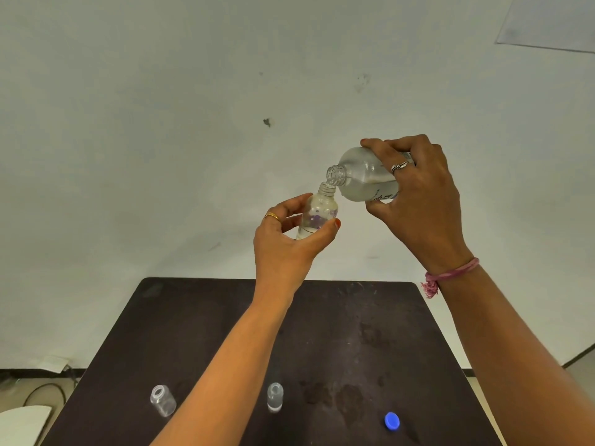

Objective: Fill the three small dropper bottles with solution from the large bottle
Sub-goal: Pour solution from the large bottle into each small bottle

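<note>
While the right hand [415, 201] wraps its fingers and thumb around the body of the large bottle [363, 178], that bottle lies tipped nearly on its side in the air, with its open neck pointing down and to the left. Just below that neck, the left hand [286, 239] pinches a small dropper bottle [317, 214] between thumb and curled fingers, holding it slightly tilted with its open mouth touching or almost touching the lip of the large bottle. A little clear liquid sits at the bottom of the held dropper bottle, and a purple mark shows on its side. Both bottles are raised well above the dark worktop [322, 333], in front of a pale wall [193, 123]. Far below the large bottle, two more small dropper bottles stand uncapped on the worktop: one [163, 400] off to the left, the other [275, 397] closer to the middle, between the two forearms. A blue cap [391, 421] rests on the worktop to the right of them, roughly beneath the large bottle. Damp-looking patches mark the worktop near the cap.
</note>
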A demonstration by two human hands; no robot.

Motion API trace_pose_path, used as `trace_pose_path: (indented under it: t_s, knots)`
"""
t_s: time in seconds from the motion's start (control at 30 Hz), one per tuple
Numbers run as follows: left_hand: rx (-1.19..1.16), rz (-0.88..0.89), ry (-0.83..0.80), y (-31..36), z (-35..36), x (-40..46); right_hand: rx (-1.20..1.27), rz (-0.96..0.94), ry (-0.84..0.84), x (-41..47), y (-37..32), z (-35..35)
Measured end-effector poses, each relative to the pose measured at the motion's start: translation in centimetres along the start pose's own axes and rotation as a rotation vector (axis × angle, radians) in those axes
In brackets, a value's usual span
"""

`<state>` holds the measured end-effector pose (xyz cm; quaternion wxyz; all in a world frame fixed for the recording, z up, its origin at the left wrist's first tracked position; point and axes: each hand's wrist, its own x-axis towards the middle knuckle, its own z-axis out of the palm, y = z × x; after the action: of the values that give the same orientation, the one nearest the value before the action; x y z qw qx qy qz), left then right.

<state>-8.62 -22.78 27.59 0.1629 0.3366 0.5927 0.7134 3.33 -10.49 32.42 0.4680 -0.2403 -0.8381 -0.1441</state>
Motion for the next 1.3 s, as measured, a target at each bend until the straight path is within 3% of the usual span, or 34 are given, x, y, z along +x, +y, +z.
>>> trace_pose_path:
  t_s: [1.3]
  knots:
    - [-0.009, 0.002, 0.000, 0.05, -0.27, -0.19, 0.002, -0.009, 0.005, 0.01, -0.28, -0.40]
